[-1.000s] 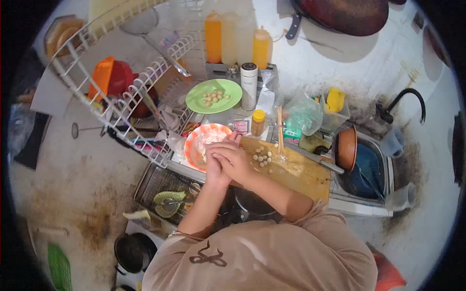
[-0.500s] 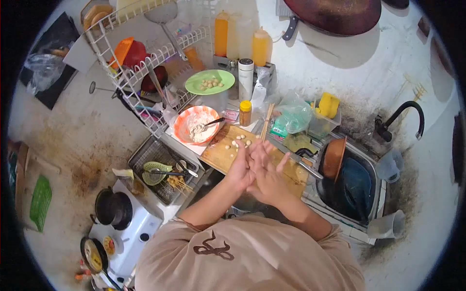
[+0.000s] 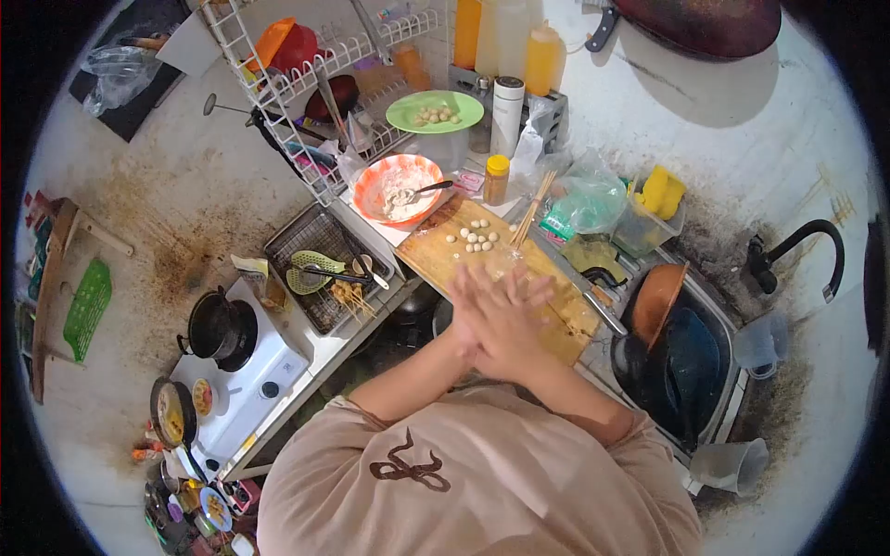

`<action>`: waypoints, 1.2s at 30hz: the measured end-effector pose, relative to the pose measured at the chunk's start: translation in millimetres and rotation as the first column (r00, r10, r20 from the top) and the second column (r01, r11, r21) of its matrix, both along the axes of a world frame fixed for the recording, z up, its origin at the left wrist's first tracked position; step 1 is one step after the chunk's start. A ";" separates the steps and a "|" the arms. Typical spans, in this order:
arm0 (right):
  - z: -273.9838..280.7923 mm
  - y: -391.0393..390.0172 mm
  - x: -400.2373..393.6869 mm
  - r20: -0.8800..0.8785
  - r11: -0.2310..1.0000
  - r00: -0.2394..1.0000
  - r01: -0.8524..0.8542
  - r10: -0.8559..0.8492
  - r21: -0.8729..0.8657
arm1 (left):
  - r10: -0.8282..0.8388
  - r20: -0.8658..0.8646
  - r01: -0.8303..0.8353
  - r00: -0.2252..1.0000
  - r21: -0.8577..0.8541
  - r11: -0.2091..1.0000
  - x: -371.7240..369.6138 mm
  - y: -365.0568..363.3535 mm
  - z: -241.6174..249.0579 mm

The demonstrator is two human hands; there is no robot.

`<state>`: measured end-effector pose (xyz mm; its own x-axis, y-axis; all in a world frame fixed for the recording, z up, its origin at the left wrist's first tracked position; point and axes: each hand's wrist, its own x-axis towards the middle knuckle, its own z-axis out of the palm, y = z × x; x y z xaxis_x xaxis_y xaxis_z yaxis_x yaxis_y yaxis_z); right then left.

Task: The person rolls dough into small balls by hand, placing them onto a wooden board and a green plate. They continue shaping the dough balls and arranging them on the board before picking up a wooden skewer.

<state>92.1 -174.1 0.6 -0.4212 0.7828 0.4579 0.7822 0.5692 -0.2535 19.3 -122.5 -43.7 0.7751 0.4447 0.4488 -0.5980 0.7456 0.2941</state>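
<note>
My left hand (image 3: pixel 464 304) and my right hand (image 3: pixel 505 329) are pressed palm to palm above the near part of a wooden cutting board (image 3: pixel 431 243). The right hand lies over the left and covers much of it. Their fingers are stretched out and somewhat blurred; whatever lies between the palms is hidden. Just beyond the fingertips, several small pale dough balls (image 3: pixel 477 237) rest on the board. At its far left corner stands an orange-and-white bowl (image 3: pixel 369 196) with white flour or dough and a spoon (image 3: pixel 431 188) in it.
A green plate (image 3: pixel 408 113) of similar balls stands behind the bowl. Bamboo skewers (image 3: pixel 532 213) and a knife (image 3: pixel 604 313) lie toward the board's right. The sink (image 3: pixel 732 408) holds pans. To the left are a wire basket (image 3: pixel 301 236) and a stove (image 3: pixel 264 347).
My hands stay together, but the right has turned over the left and they are nearer my body, uncovering more dough balls. The whole view has shifted.
</note>
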 end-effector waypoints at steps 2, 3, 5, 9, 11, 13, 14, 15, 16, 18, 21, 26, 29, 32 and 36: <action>-7.8 -5.6 9.5 0.088 0.999 0.996 0.011 -0.016 0.053 | 0.025 -0.015 -0.026 1.000 -0.087 0.996 0.0 3.4 -3.8; -12.1 -7.8 14.6 0.134 0.997 0.991 0.016 -0.026 0.074 | 0.052 -0.060 -0.062 0.997 -0.168 0.984 2.1 1.8 -3.8; -30.0 -0.3 21.7 -0.183 0.982 0.965 0.178 -0.187 -0.063 | 0.084 -0.254 -0.141 0.964 -0.218 0.966 16.0 -9.9 -2.3; -33.0 16.2 22.1 -0.451 0.963 0.892 0.139 -0.021 0.229 | 0.077 -0.448 -0.256 0.891 -0.354 0.899 26.0 -4.5 -1.5; -26.1 7.2 16.3 -0.416 0.980 0.905 0.149 -0.082 0.131 | 0.106 -0.425 -0.269 0.899 -0.344 0.900 20.8 9.7 -10.9; -33.0 6.7 16.1 -0.470 0.986 0.872 0.167 -0.135 0.026 | 0.138 -0.437 -0.293 0.889 -0.309 0.905 19.2 14.0 -8.2; -46.0 10.2 22.5 -0.536 0.985 0.829 0.172 -0.160 -0.028 | 0.161 -0.456 -0.312 0.876 -0.278 0.908 21.9 11.5 -5.5; -51.1 13.5 25.4 -0.596 0.982 0.782 0.171 -0.184 -0.080 | 0.185 -0.471 -0.330 0.863 -0.248 0.911 25.2 9.8 -2.9; -54.4 16.9 22.7 -0.763 0.971 0.605 0.191 -0.230 -0.141 | 0.252 -0.489 -0.356 0.835 -0.129 0.926 29.3 10.3 -6.7; -54.2 30.2 14.1 -0.946 0.948 0.155 0.191 -0.284 -0.253 | 0.396 -0.491 -0.391 0.776 0.119 0.913 34.4 17.3 -5.9; -65.1 49.0 34.8 -0.945 0.932 0.028 0.175 -0.327 -0.317 | 0.588 -0.476 -0.500 0.654 0.311 0.808 28.3 32.2 16.5; -86.8 43.2 48.4 -0.081 0.830 0.861 0.454 -0.502 -0.324 | 0.793 -0.226 -0.626 0.565 0.509 0.591 -28.3 79.8 41.9; -87.4 41.3 38.6 0.131 0.768 0.847 0.524 -0.515 -0.370 | 0.834 -0.258 -0.616 0.487 0.576 0.538 -69.1 91.9 34.9; -87.3 57.1 30.2 0.108 0.749 0.823 0.555 -0.558 -0.361 | 0.831 -0.308 -0.592 0.464 0.589 0.549 -100.4 96.5 19.1; -84.1 60.2 21.8 0.074 0.771 0.859 0.489 -0.506 -0.409 | 0.777 -0.416 -0.586 0.472 0.511 0.629 -123.9 98.9 1.5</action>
